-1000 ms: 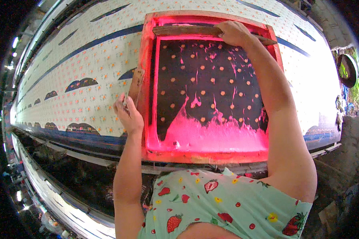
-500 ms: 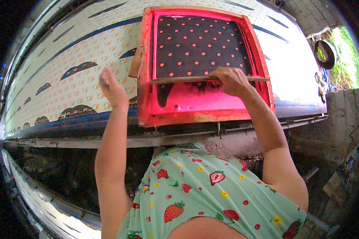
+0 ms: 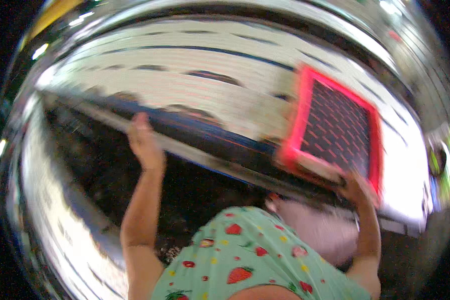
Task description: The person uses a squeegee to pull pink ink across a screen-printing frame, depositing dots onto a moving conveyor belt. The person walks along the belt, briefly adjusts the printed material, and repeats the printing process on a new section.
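Note:
A screen-printing frame (image 3: 297,117) with red-stained wood rims lies tilted on the right part of a long table. Its dark mesh (image 3: 335,127) carries rows of red dots, smeared into streaks by motion. At the frame's near edge my right hand (image 3: 357,187) is closed at the end of a pale bar, the squeegee (image 3: 320,167); blur hides the exact hold of the fingers. My left hand (image 3: 146,142) is raised at the table's near edge, away from the frame, its fingers stretched out and nothing visible in it.
Pale cloth with a small print (image 3: 175,82) covers the long table, broken by dark lens-shaped gaps. A metal rail (image 3: 200,155) runs along the near edge. Another light-coloured table (image 3: 50,200) stands at lower left, across a dark aisle. A round dark object (image 3: 437,157) is at far right.
The view has swung left, so the frame now appears farther right and tilted. My right hand and the squeegee have come to the frame's near edge. My left hand is still raised.

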### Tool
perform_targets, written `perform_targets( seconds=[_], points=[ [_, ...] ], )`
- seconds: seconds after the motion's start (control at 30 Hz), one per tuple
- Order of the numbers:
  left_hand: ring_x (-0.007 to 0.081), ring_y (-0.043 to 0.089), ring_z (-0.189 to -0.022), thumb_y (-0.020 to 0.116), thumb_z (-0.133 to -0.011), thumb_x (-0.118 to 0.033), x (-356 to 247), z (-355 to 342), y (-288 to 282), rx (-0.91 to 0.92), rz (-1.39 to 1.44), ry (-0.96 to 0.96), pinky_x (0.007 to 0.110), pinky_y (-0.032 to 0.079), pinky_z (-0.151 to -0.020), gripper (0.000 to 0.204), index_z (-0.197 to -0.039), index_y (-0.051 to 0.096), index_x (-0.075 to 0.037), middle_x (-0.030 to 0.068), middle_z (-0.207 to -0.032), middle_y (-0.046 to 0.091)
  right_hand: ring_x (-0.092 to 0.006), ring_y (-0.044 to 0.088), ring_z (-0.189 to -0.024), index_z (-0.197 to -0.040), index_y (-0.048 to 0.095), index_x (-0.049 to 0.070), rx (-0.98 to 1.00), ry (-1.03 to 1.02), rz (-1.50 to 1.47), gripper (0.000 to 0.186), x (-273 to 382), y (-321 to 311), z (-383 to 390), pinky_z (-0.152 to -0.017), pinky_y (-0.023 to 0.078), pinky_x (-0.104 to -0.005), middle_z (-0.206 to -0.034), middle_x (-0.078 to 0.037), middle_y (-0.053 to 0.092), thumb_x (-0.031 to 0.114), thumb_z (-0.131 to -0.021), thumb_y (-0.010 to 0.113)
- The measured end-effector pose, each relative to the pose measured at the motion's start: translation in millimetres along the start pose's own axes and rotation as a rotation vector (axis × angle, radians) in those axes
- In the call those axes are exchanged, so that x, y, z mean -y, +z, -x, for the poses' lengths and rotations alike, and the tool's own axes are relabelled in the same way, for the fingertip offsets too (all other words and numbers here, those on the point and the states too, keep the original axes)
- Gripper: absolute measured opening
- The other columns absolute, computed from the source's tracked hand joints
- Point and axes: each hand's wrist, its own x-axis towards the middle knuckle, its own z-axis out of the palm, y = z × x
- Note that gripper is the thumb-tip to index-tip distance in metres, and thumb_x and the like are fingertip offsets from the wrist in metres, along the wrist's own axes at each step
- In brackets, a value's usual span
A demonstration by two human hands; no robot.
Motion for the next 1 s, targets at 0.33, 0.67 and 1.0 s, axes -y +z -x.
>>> perform_targets(
  seconds=[0.33,0.67,1.0],
  points=[
    [0.0207,0.065,-0.111,0.061,-0.115,-0.024,1.0,-32.3,-242.3,-0.264,-0.450,0.171,0.037,0.053,-0.095,0.029,-0.131,0.073,-0.002,0.0116,-0.117,0.070,-0.0459,0.065,-0.104,-0.098,0.075,0.001,-0.379,-0.291,0.048,0.025,65.5,-13.4,-121.0,-0.101,0.047,-0.0598,-0.101,-0.022,0.072,0.026,-0.099,0.072],
    [0.0155,0.075,-0.088,0.066,-0.109,-0.002,62.8,-91.8,-344.6,-0.346,-0.515,0.101,0.028,0.059,-0.078,0.016,-0.123,0.074,0.001,0.0116,-0.102,0.079,-0.0454,0.069,-0.107,-0.105,0.079,0.001,-0.433,-0.801,0.027,0.023,304.6,-37.1,-371.5,-0.100,0.052,-0.0569,-0.105,-0.022,0.075,0.010,-0.085,0.082],
    [0.0107,0.069,-0.083,0.077,-0.106,-0.015,89.5,-242.4,-516.6,-0.636,-0.638,0.022,0.029,0.057,-0.076,0.019,-0.107,0.079,0.003,0.0059,-0.088,0.077,-0.0394,0.072,-0.105,-0.104,0.080,0.004,-0.472,-1.179,0.035,0.020,675.2,-63.4,-605.6,-0.099,0.055,-0.0517,-0.104,-0.017,0.077,0.010,-0.085,0.082]
  ],
)
